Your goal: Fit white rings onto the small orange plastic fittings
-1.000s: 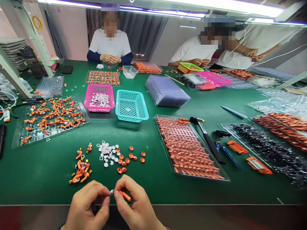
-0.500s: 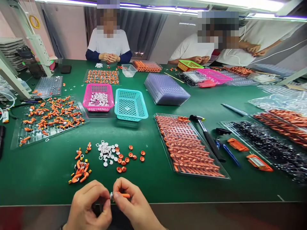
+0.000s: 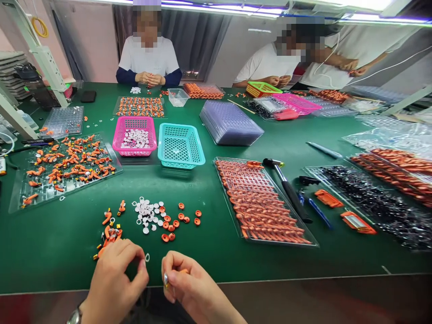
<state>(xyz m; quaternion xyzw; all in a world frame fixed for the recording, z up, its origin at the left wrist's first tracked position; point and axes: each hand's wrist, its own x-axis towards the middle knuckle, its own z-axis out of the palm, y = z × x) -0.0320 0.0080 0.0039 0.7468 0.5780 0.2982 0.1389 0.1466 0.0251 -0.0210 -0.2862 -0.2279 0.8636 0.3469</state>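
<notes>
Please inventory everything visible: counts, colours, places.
Table: one, green, centre
People: three, white tops, far side
Pink basket: one, pink, centre left
Turquoise basket: one, turquoise, beside it
Tray stack: one, purplish, back centre
Hammer: one, black handle, right
White discs: many, white, near side
Orange caps: about twelve, orange, beside discs
Orange pieces: many, orange, on several trays
Black parts: many, black, far right
Left hand: one, bare, near a white ring
Right hand: one, bare, holding a silvery part

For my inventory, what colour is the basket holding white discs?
The basket is pink; head view shows it.
</notes>
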